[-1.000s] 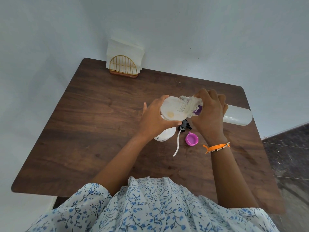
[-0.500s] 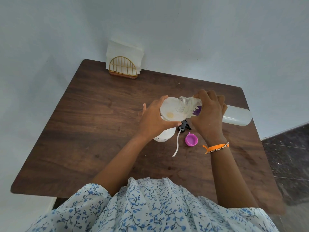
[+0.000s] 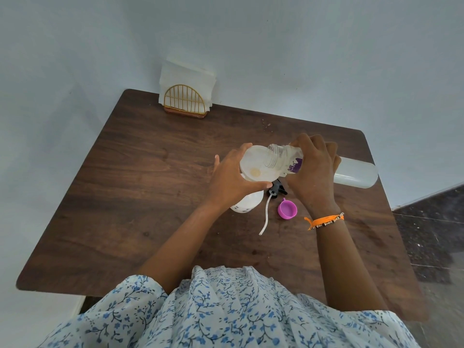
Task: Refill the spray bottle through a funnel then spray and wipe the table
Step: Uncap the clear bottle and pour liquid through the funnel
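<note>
Translucent white plastic funnel [image 3: 258, 163] remains atop the white spray bottle [image 3: 247, 202] on the dark wooden worktop [image 3: 140, 187], left hand [image 3: 232, 180] gripping it. Right hand [image 3: 312, 172] keeps the clear refill bottle [image 3: 351, 172] tipped over the funnel; nothing has shifted, so pouring seemingly continues.

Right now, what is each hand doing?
Left hand: holds the funnel on the spray bottle.
Right hand: holds the tipped refill bottle.
</note>
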### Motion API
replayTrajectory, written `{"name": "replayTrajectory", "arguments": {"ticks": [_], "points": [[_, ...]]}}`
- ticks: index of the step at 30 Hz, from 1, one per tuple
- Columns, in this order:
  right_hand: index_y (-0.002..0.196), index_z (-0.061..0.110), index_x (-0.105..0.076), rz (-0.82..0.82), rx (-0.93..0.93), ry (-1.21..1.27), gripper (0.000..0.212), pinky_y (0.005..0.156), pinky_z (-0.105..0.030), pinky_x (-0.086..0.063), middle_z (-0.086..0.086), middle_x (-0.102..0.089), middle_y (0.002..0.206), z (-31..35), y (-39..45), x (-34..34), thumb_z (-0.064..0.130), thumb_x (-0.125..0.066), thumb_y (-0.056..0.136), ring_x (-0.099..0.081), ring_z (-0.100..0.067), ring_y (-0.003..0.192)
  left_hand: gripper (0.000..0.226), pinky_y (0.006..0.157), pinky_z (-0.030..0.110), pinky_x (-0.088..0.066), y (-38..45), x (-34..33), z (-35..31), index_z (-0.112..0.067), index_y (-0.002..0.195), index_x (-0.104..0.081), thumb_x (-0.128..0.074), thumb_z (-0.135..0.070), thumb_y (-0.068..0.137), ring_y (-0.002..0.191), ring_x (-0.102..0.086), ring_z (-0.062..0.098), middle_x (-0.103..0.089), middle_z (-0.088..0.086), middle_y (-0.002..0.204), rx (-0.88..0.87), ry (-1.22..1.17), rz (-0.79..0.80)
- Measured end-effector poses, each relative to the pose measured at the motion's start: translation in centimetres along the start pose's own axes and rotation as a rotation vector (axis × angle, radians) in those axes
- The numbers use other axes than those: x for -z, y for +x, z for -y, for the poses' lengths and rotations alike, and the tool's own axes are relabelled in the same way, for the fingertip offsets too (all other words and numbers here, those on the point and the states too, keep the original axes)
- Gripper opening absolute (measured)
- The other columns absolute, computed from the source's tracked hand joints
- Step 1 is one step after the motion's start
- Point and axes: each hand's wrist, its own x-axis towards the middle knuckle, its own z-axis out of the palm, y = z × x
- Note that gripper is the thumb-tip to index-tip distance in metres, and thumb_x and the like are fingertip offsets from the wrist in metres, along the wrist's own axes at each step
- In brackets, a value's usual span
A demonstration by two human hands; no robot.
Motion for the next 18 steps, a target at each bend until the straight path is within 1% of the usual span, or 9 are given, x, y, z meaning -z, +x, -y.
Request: {"name": "replayTrajectory", "arguments": {"ticks": [10,18], "points": [[0.102,0.015,-0.056,-0.011,-0.002,0.008,0.047,0.077,-0.030,-0.025,-0.007,-0.054,0.106,0.11,0.02,0.07,-0.001,-0.074,0.062,-0.040,-0.027,0.103,0.091,0.113,0.048,0.000,0.11,-0.07,0.22,-0.030,0.136,-0.038,-0.080,-0.053,0.058,0.127,-0.042,0.015,-0.049,-0.005,0.137,-0.003,0.005,0.005],[0.104,0.016,-0.055,-0.006,0.000,0.000,0.047,0.078,-0.030,-0.025,-0.007,-0.054,0.107,-0.01,0.06,-0.05,0.002,-0.076,0.063,-0.041,-0.027,0.104,0.091,0.113,0.049,0.000,0.15,-0.08,0.27,-0.031,0.135,-0.038,-0.080,-0.053,0.058,0.127,-0.042,0.015,-0.049,-0.005,0.136,-0.002,0.001,0.008]]}}
